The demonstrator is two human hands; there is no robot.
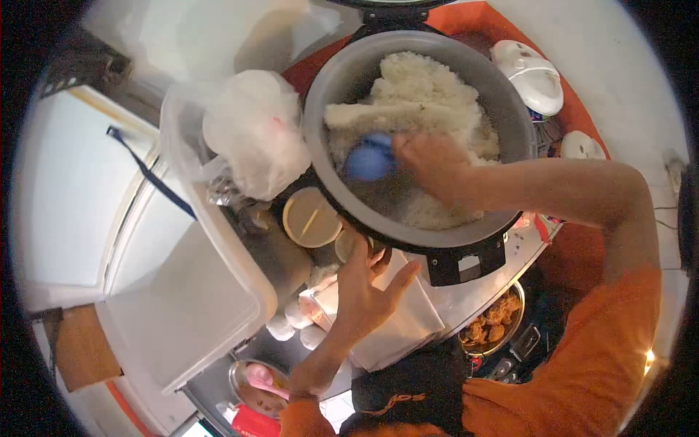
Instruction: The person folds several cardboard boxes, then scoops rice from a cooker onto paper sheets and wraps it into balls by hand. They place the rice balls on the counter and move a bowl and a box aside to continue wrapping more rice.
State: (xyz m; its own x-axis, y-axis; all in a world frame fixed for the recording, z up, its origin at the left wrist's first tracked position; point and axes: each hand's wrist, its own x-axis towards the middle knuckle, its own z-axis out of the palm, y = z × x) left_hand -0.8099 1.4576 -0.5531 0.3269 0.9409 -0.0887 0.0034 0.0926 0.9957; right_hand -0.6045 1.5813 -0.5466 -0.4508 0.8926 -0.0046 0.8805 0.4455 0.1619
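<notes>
A large rice cooker point(328, 171) stands with its lid up, and white cooked rice point(429, 95) is heaped toward the far side of its pot. Inside the pot, my right hand point(437, 167) is closed on a rounded blue cup point(370, 157), both smeared by motion, beside the rice. My left hand point(368, 291) is below the cooker's front left rim, thumb spread away from the fingers. Its fingertips overlap a small pale round container point(346, 246), next to a larger round lid point(312, 217).
White plastic bags point(251, 131) sit in a translucent bin point(258, 284) at the left. A bowl of fried food point(495, 320) is low on the right. A pink ladle point(262, 376) rests in a metal bowl at the lower left. White-lidded containers point(530, 76) stand right of the cooker.
</notes>
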